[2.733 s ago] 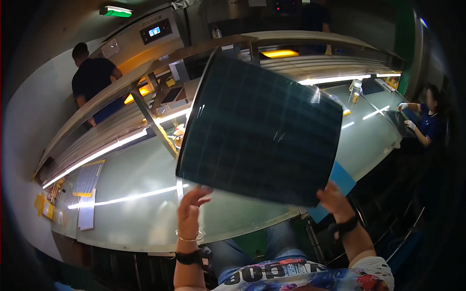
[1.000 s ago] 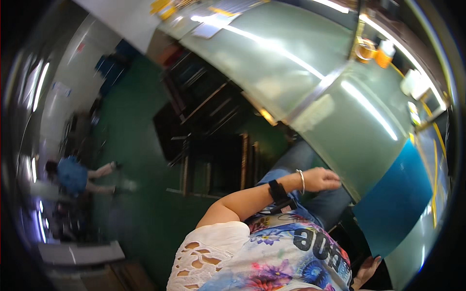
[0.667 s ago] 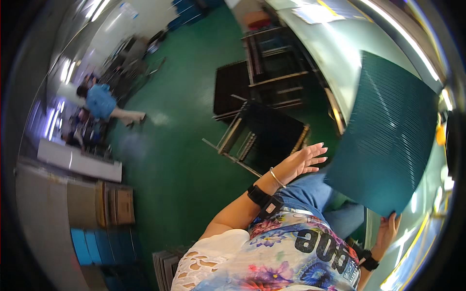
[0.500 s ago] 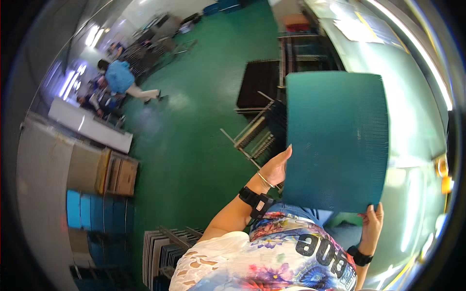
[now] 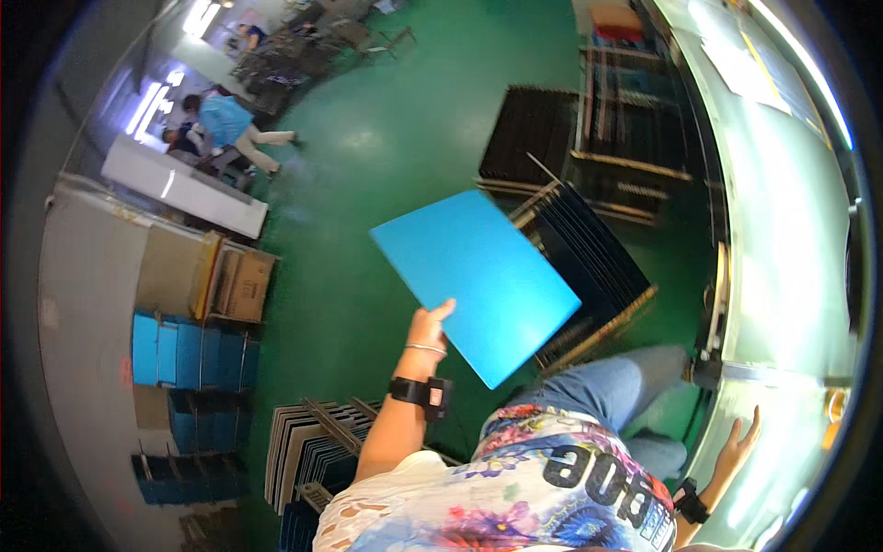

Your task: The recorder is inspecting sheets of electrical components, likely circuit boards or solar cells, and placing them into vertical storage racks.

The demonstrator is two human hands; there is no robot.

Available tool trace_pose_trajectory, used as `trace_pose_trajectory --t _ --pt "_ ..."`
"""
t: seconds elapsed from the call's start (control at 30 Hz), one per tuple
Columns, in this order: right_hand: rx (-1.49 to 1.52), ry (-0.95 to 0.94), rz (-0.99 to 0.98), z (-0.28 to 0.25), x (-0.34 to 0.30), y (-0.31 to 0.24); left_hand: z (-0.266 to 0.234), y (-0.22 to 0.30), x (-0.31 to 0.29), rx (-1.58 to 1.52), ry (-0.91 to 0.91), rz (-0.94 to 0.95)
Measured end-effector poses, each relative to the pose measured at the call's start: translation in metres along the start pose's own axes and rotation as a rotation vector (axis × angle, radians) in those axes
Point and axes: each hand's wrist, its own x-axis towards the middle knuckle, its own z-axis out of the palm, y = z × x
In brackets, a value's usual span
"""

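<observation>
A flat rectangular blue board, bright where it catches the light, is tilted out over the floor. My left hand grips its near left edge, with the thumb on top and the other fingers hidden beneath. Partly under the board's right corner stands a rack of dark upright panels. My right hand is off the board, over the edge of the pale worktable at my right. Its fingers are apart and nothing is in them.
Another rack of pale-edged panels stands at my lower left. Ahead are a dark slatted stack and a metal shelf rack. Blue bins and cardboard boxes line the left. A person in blue is far off.
The board has swung left, away from the worktable, and tilted, now showing brighter blue. My right hand has let go of its corner and opened. The left hand still holds it.
</observation>
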Motion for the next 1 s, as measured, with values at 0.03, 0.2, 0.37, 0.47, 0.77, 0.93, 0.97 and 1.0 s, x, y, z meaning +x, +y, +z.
trace_pose_trajectory --t 0.03,0.2,0.37,0.47,0.77,0.93,0.97,1.0 --pt "-0.028 -0.012 0.018 -0.001 -0.001 0.015 -0.014 -0.002 0.004 0.075 0.098 0.020" --pt "-0.123 -0.104 0.039 0.008 -0.028 0.042 -0.020 -0.004 0.017 0.144 0.299 -0.004" --pt "-0.383 -0.123 0.059 0.019 -0.040 0.033 -0.022 -0.021 0.030 0.339 0.322 -0.004" --pt "-0.388 -0.164 0.087 0.016 -0.038 0.027 -0.011 -0.031 0.031 0.425 0.259 0.018" --pt "-0.381 -0.148 0.050 0.014 -0.040 0.024 0.021 -0.063 0.026 0.597 0.292 0.133" --pt "-0.411 -0.119 0.004 0.018 -0.041 0.026 0.014 -0.076 0.032 0.611 0.298 0.110" --pt "-0.415 -0.121 0.015 0.018 -0.041 0.023 0.011 -0.078 0.034 0.661 0.323 0.151" --pt "-0.419 -0.118 0.022 0.019 -0.042 0.025 0.019 -0.073 0.029 0.663 0.314 0.149"
